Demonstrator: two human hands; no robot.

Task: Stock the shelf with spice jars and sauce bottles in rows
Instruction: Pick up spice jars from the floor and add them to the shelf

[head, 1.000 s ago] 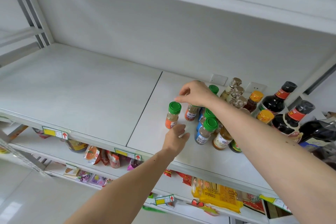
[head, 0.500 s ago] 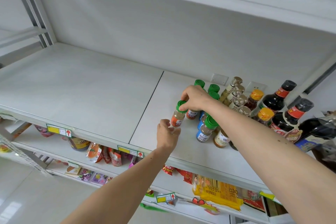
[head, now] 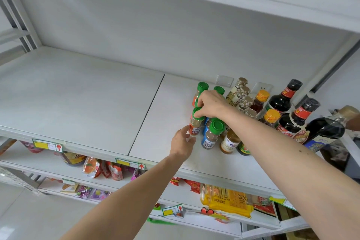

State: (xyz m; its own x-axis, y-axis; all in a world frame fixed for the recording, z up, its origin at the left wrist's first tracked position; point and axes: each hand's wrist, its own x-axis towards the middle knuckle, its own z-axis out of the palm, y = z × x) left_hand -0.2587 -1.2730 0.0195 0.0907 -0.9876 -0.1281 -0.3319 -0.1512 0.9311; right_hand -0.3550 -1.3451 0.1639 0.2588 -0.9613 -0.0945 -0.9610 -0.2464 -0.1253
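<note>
On the white shelf (head: 97,103) stands a cluster of green-capped spice jars. My right hand (head: 211,104) pinches the green cap of a spice jar with an orange label (head: 195,125) at the cluster's left front. My left hand (head: 182,143) touches that jar's lower side with its fingertips. A blue-labelled spice jar (head: 212,134) stands just to its right, and another green-capped jar (head: 200,89) stands behind. Further right are small gold-capped bottles (head: 238,91), orange-capped bottles (head: 260,99) and dark sauce bottles (head: 282,99) in rows.
The shelf's left half is bare, with a seam (head: 148,115) between its two boards. A dark bottle (head: 327,128) lies tilted at the far right. Snack packets (head: 226,198) fill the lower shelves. Price tags (head: 47,145) line the front edge.
The orange-labelled jar has moved right, up against the cluster, with my right hand now on its cap. My left hand followed it and touches its side.
</note>
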